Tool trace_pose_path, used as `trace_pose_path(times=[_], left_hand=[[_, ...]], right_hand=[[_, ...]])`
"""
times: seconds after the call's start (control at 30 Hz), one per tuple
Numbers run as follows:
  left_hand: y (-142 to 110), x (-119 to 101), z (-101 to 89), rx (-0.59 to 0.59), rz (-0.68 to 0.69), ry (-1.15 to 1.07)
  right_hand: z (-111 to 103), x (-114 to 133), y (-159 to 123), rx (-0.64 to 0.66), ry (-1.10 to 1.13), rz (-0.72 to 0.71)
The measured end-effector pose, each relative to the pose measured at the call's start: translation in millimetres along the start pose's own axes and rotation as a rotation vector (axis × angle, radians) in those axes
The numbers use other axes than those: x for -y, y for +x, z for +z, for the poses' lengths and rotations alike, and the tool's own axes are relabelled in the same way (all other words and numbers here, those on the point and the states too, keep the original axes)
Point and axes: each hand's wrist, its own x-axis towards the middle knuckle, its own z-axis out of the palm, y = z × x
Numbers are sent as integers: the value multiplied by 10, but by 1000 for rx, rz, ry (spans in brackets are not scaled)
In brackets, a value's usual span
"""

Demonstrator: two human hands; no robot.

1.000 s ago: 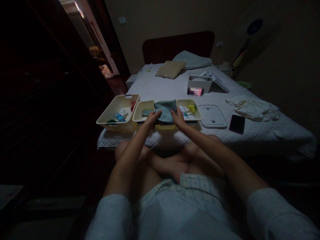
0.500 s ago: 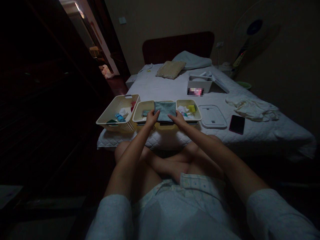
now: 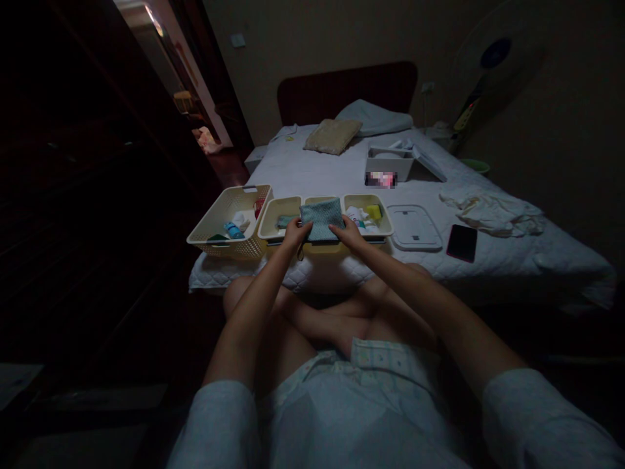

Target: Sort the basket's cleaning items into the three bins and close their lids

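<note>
A folded blue-green cloth [image 3: 322, 220] is held above the middle compartment of a cream storage box [image 3: 263, 229]. My left hand [image 3: 295, 232] grips its left edge, thumb on top. At its right edge, my right hand [image 3: 346, 231] is closed on it the same way. Another folded greenish cloth [image 3: 288, 222] lies in the left compartment. In the right compartment are a yellow sponge [image 3: 374, 212] and some white items. A small dark strap [image 3: 300, 253] hangs below the cloth near my left hand.
A cream perforated basket [image 3: 229, 195] with a blue item, a red item and white pieces stands at left. A grey-white lid [image 3: 415, 228], a black phone [image 3: 462, 243] and a crumpled cloth [image 3: 493, 212] lie at right. Further back are a white box [image 3: 389, 166] and a beige pillow [image 3: 333, 135].
The cloth has tilted slightly, its upper left corner a little lower, while both hands keep hold of it. The dark strap below it shows more now.
</note>
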Motion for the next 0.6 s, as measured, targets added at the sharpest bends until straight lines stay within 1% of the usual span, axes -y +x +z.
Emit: trace_pose_path(times=[0.1, 0.17, 0.2, 0.23, 0.3, 0.37, 0.43, 0.5, 0.6], left_hand=[[17, 3, -42, -129, 27, 115], [22, 2, -65, -195, 105, 218], [19, -3, -72, -196, 151, 258], [13, -10, -75, -173, 189, 279], [-6, -27, -69, -74, 219, 262], [-27, -42, -54, 52, 170, 208], [-43, -47, -41, 135, 103, 170], [-52, -42, -42, 161, 65, 160], [-63, -21, -67, 193, 62, 118]], right_hand=[[-21, 12, -9, 83, -14, 8], [-25, 37, -21, 135, -37, 21], [-25, 56, -27, 158, -47, 22], [-25, 77, -33, 179, -52, 20], [-29, 124, -39, 215, -48, 11], [-45, 164, -34, 249, -39, 6], [-73, 183, -16, 263, -34, 13], [-109, 177, 8, 239, -33, 28], [-159, 127, 36, 146, -14, 36]])
